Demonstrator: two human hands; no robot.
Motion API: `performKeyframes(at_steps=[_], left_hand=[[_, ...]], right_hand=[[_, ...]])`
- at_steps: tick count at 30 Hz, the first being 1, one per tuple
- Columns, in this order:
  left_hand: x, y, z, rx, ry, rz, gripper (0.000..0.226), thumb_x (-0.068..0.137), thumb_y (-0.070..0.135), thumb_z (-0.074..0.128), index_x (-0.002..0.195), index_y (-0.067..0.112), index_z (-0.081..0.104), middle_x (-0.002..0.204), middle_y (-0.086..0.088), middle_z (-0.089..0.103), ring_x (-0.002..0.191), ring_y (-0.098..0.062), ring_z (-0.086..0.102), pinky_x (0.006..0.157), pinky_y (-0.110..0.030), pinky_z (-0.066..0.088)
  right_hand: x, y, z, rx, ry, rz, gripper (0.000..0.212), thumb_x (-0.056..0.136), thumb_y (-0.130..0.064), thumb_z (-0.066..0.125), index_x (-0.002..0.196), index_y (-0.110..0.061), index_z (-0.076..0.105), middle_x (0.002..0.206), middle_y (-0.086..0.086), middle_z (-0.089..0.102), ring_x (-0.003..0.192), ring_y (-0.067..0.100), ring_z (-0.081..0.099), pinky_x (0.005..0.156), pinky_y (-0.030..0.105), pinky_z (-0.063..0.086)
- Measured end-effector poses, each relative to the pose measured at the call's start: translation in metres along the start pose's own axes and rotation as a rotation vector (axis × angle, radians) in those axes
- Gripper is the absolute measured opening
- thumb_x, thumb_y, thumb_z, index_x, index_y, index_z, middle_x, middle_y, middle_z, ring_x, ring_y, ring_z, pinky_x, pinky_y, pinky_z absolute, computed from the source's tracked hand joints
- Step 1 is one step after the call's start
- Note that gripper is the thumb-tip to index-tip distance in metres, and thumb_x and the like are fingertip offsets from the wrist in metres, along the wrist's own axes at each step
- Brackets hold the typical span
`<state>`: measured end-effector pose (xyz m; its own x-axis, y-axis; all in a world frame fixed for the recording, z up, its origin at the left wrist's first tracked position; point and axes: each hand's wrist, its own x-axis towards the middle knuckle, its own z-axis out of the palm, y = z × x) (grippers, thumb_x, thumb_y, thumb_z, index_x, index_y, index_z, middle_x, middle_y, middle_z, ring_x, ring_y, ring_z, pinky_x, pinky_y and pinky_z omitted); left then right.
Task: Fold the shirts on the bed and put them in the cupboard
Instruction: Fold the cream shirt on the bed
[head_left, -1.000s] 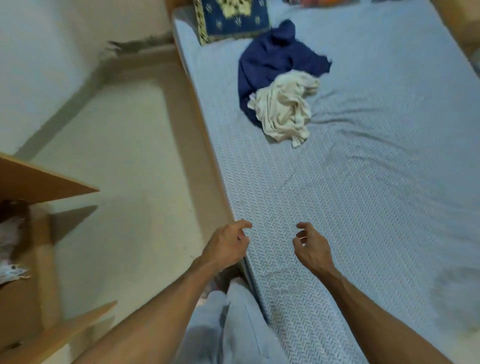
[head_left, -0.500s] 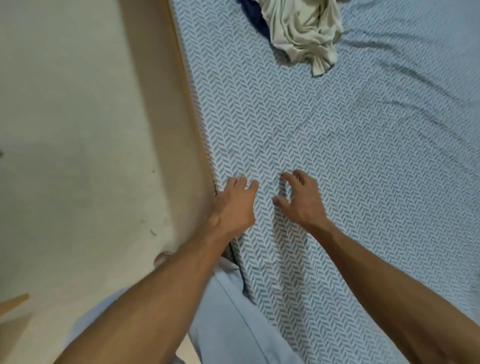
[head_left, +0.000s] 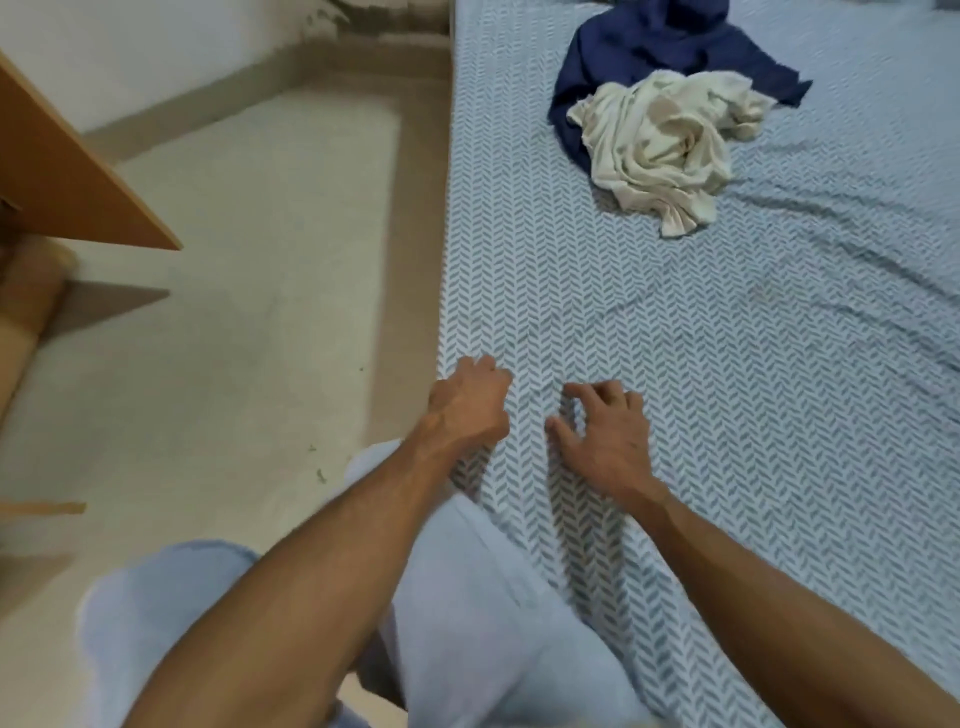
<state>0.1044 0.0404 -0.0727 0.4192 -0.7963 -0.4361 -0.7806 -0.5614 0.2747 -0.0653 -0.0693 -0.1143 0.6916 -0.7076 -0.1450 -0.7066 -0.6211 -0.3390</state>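
Both hands now down on bed sheet (head_left: 675, 364): left hand (head_left: 467, 405) and right hand (head_left: 608, 441) fingers bent, pressing, holding nothing; cream shirt (head_left: 660, 150) atop navy shirt (head_left: 649, 47), well beyond reach, unfolded

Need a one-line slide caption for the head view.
Both hands, left and right, press the patterned bedsheet; cream shirt and navy shirt lie unfolded beyond.

The crumpled navy-blue cloth shirt (head_left: 639, 47) near the bed's far edge is cut off by the picture's top edge, and the rumpled cream cloth shirt (head_left: 660, 145) lying on it hides its near part. The orange-brown wooden cupboard panel (head_left: 62, 176) runs out at the left edge, its inside unseen. The left hand (head_left: 470, 402) curls at the bed's left edge, fingertips hidden, so its grip on the sheet cannot be told.
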Motion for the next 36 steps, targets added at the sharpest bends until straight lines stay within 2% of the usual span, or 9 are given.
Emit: performKeyframes(at_steps=[7, 11, 18, 23, 26, 28, 30, 32, 36], left_hand=[[0.031, 0.039, 0.012, 0.055, -0.007, -0.129, 0.079, 0.087, 0.035, 0.067, 0.154, 0.021, 0.027, 0.157, -0.019, 0.019, 0.143, -0.044, 0.020, 0.111, -0.056, 0.036], [0.077, 0.037, -0.004, -0.006, -0.079, -0.022, 0.112, 0.075, 0.030, 0.086, 0.161, 0.019, 0.015, 0.167, -0.019, 0.005, 0.154, -0.035, 0.006, 0.121, -0.047, 0.026], [0.129, 0.040, -0.032, 0.209, -0.223, -0.055, 0.139, 0.060, 0.039, 0.096, 0.162, 0.026, 0.003, 0.169, -0.013, 0.000, 0.155, -0.034, 0.008, 0.112, -0.052, 0.037], [0.144, 0.044, -0.036, 0.406, -0.186, -0.032, 0.119, 0.063, 0.041, 0.092, 0.158, 0.022, 0.024, 0.148, -0.012, 0.046, 0.130, -0.033, 0.051, 0.091, -0.043, 0.051], [0.149, 0.044, -0.029, 0.450, -0.143, -0.008, 0.096, 0.076, 0.033, 0.082, 0.155, 0.019, 0.030, 0.136, -0.012, 0.055, 0.120, -0.033, 0.058, 0.085, -0.041, 0.052], [0.150, 0.044, -0.025, 0.462, -0.088, -0.008, 0.080, 0.078, 0.031, 0.080, 0.146, 0.017, 0.041, 0.126, -0.010, 0.059, 0.114, -0.032, 0.061, 0.083, -0.042, 0.053], [0.149, 0.046, -0.023, 0.453, -0.059, -0.010, 0.072, 0.081, 0.030, 0.078, 0.143, 0.016, 0.045, 0.122, -0.009, 0.061, 0.111, -0.031, 0.063, 0.083, -0.042, 0.053], [0.148, 0.047, -0.021, 0.428, -0.024, -0.016, 0.062, 0.083, 0.026, 0.075, 0.139, 0.016, 0.050, 0.122, -0.009, 0.061, 0.113, -0.031, 0.061, 0.086, -0.042, 0.053], [0.135, 0.054, -0.021, 0.299, -0.051, -0.090, 0.094, 0.078, 0.025, 0.083, 0.155, 0.019, 0.030, 0.154, -0.013, 0.036, 0.145, -0.037, 0.032, 0.102, -0.050, 0.046]], right_hand=[[0.027, 0.033, -0.017, 0.186, -0.125, -0.203, 0.038, 0.089, -0.035, 0.064, 0.121, -0.018, 0.072, 0.103, 0.007, 0.066, 0.099, 0.025, 0.061, 0.094, 0.041, 0.045], [0.077, 0.048, -0.041, 0.362, -0.140, 0.056, 0.029, 0.094, -0.032, 0.066, 0.120, -0.022, 0.072, 0.109, 0.001, 0.074, 0.099, 0.019, 0.069, 0.092, 0.028, 0.049], [0.220, 0.077, -0.069, 0.307, 0.091, 0.109, 0.037, 0.091, -0.023, 0.064, 0.126, -0.013, 0.066, 0.126, 0.010, 0.066, 0.110, 0.026, 0.065, 0.099, 0.039, 0.050], [0.320, 0.085, -0.087, 0.119, 0.254, 0.067, 0.061, 0.082, -0.006, 0.061, 0.142, -0.009, 0.051, 0.153, 0.011, 0.039, 0.132, 0.035, 0.044, 0.106, 0.042, 0.044], [0.355, 0.091, -0.089, 0.031, 0.131, 0.101, 0.063, 0.085, -0.011, 0.060, 0.146, -0.014, 0.042, 0.143, 0.016, 0.049, 0.128, 0.041, 0.048, 0.100, 0.045, 0.047], [0.361, 0.091, -0.088, -0.043, 0.081, 0.147, 0.044, 0.087, -0.017, 0.060, 0.130, -0.013, 0.051, 0.129, 0.018, 0.057, 0.121, 0.040, 0.054, 0.092, 0.040, 0.048], [0.349, 0.086, -0.090, -0.050, 0.067, 0.165, 0.026, 0.088, -0.022, 0.061, 0.111, -0.011, 0.058, 0.119, 0.017, 0.062, 0.115, 0.038, 0.059, 0.082, 0.033, 0.044], [0.324, 0.077, -0.086, -0.004, 0.060, 0.171, 0.032, 0.092, -0.029, 0.060, 0.116, -0.008, 0.060, 0.120, 0.018, 0.063, 0.114, 0.038, 0.059, 0.081, 0.032, 0.042], [0.232, 0.059, -0.072, 0.167, 0.027, 0.166, 0.047, 0.096, -0.043, 0.055, 0.130, -0.010, 0.055, 0.127, 0.018, 0.062, 0.117, 0.038, 0.058, 0.090, 0.038, 0.045]])
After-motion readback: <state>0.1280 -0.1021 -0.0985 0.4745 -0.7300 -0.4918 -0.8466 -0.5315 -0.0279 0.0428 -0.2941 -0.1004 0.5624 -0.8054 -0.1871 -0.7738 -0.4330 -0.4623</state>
